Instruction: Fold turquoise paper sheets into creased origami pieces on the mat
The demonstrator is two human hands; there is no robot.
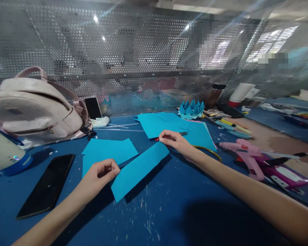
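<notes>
Blue paper strip (140,171) — long, flat, straight-edged

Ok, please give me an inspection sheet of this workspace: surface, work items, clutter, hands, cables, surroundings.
Surface: dark blue table, speckled with small paper scraps.
Work items: long blue paper strip, held at both ends; more blue sheets behind it, one blue piece at the left.
Clutter: pink glue gun, black phone, pale backpack, folded blue paper crown, markers.
Hands: left hand pinches the strip's near end; right hand pinches the far end.
Cables: nothing seen.
Surroundings: perforated metal screen behind the table; beyond it, blurred.
</notes>
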